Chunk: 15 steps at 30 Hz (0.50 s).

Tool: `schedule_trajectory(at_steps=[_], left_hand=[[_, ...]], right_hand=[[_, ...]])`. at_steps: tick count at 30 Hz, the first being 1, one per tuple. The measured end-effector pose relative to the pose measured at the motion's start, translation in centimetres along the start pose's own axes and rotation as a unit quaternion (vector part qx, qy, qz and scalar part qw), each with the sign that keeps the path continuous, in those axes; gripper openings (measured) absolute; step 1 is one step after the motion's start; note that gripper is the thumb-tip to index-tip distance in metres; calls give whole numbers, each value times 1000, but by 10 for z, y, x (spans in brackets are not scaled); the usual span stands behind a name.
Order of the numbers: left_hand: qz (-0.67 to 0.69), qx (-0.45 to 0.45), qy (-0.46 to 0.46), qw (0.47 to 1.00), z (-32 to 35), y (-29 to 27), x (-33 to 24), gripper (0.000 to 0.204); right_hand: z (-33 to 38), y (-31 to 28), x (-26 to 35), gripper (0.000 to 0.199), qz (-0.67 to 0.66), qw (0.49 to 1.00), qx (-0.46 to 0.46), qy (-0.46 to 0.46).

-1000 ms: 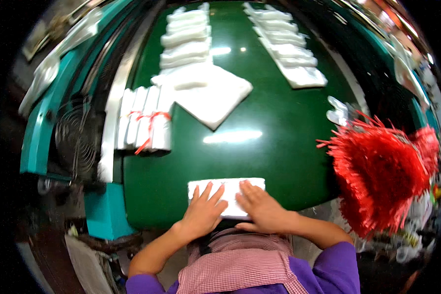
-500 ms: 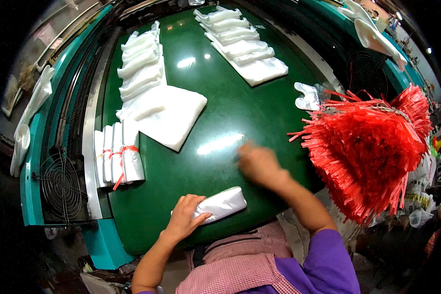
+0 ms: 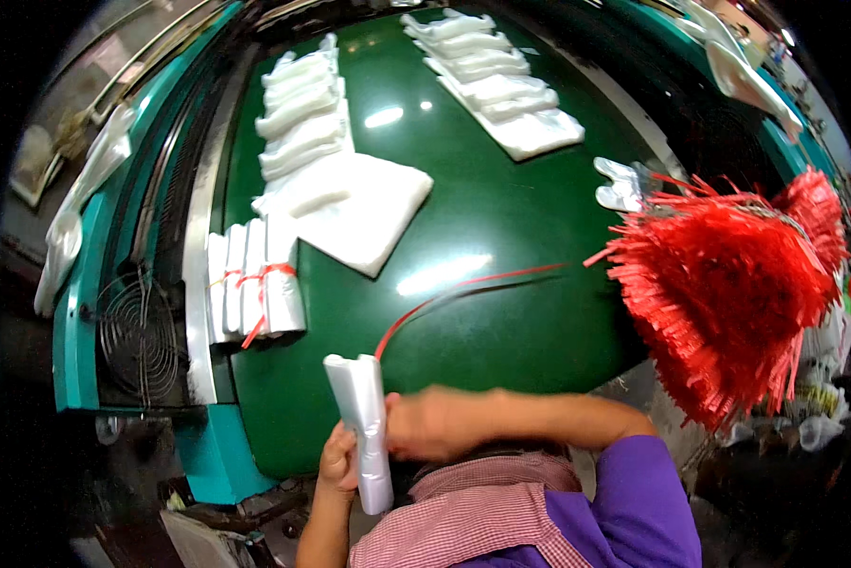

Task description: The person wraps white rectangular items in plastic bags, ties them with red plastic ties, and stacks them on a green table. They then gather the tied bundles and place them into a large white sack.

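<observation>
Fingers (image 3: 334,462) of your left hand (image 3: 338,466) are wrapped around a rolled bundle of white plastic bags (image 3: 362,426), holding it upright just off the near edge of the green tabletop (image 3: 501,237), close to your chest. Your right hand (image 3: 435,423) sits right beside the roll at its middle, blurred, so you cannot tell from this view how its fingers are set, though a red plastic strip (image 3: 463,289) runs from the roll near that hand and stretches away across the tabletop toward the right. To your right, a thick bunch of red strips (image 3: 728,284) fans out over the tabletop's edge. On the left side of the tabletop lies a tied bundle of folded white bags (image 3: 253,289), bound with a red tie and resting beside the metal rim. Just behind it a flat stack of white bags (image 3: 364,213) lies loose, with a row of overlapping white bags (image 3: 302,114) running away from it. A second row of white bags (image 3: 496,80) lies well apart on the far right part of the tabletop. A round fan grille (image 3: 137,331) sits in the teal frame to the left.
</observation>
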State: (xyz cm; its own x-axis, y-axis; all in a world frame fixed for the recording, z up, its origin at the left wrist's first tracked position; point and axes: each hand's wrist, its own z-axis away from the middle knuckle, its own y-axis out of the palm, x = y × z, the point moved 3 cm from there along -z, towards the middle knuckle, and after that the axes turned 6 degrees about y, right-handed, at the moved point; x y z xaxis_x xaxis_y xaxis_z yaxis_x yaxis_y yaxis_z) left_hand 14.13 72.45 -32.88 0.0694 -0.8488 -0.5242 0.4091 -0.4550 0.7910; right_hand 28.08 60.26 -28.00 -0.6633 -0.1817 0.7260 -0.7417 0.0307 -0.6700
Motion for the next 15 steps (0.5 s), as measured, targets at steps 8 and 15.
schedule_trajectory(at_steps=[8, 15], left_hand=[[-590, 117, 65, 797, -50, 35, -70, 36], [-723, 278, 277, 569, -74, 85, -6, 37]], right_hand=[[61, 13, 13, 17, -132, 953, -28, 272], [27, -8, -27, 37, -550, 781, -148, 254]])
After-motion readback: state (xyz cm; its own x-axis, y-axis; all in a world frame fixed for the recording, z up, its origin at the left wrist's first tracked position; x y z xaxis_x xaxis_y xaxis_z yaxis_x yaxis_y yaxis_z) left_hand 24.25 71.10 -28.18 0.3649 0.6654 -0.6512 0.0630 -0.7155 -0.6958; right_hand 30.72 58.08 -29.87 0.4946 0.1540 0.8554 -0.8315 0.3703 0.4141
